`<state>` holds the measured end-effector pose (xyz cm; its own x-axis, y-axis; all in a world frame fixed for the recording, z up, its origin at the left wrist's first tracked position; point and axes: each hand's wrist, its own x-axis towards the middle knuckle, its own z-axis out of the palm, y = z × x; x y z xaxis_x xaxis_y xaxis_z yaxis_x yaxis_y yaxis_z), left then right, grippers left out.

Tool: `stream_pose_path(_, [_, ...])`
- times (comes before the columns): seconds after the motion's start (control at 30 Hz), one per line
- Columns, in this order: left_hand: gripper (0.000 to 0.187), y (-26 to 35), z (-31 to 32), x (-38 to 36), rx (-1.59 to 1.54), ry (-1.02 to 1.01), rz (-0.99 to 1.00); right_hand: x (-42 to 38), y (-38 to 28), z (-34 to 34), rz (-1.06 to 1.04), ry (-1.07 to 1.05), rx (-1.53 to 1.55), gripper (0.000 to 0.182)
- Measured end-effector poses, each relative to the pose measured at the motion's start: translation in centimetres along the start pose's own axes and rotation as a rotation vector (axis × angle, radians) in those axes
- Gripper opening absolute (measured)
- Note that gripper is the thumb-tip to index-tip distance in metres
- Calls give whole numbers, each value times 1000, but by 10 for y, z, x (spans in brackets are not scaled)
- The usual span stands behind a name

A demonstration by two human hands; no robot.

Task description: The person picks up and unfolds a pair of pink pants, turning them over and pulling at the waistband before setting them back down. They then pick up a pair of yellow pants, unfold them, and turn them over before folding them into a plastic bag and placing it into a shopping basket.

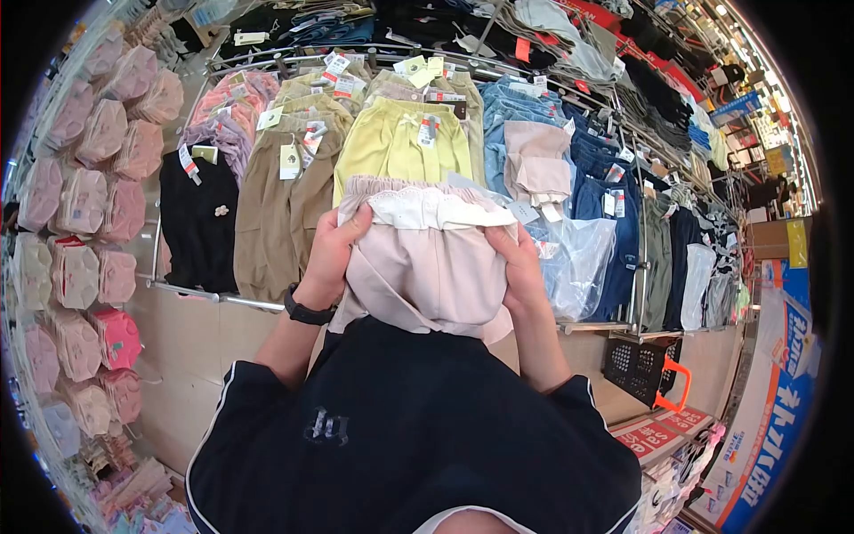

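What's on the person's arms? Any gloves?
No gloves: the left grip and right grip are bare. The short sleeves look black or very dark blue, with thin white trim. The left wrist wears a black band.

Pink goods (pixel 82 200) at L, blk basket (pixel 632 367) w/ orange handle (pixel 682 384); red sign (pixel 660 431)

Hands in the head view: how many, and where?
2. The left hand, with a dark band on its wrist, grips one side of the pink garment; the right hand grips the other side. Any behind the clothes racks would be hidden.
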<state>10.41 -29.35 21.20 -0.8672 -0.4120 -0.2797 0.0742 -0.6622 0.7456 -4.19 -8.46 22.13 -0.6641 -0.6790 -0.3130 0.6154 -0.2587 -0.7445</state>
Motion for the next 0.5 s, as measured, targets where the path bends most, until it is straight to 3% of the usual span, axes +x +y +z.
stream_pose_path(0.1, [30, -7, 2, 2, 23, 53, 84, 2, 10, -2, -175, 57, -39, 12])
stream_pose_path(0.2, [30, -1, -14, 6, 118, 5, 234, 9, 4, -21, -567, 58, -337, 15])
stream_pose_path(0.33, [30, 0, -22, 4, 404, -77, 401, 4, 3, -22, -584, 85, -427, 19])
stream_pose_path(0.37, [31, -2, -20, 3, 425, -95, 427, 2, 3, -16, -668, 19, -525, 20])
stream_pose_path(0.47, [35, -9, -7, -2, 468, -136, 480, -1, 10, -20, -591, -137, -672, 22])
stream_pose_path(0.5, [36, -11, -2, -4, 468, -147, 474, -4, 9, -21, -478, -226, -632, 16])
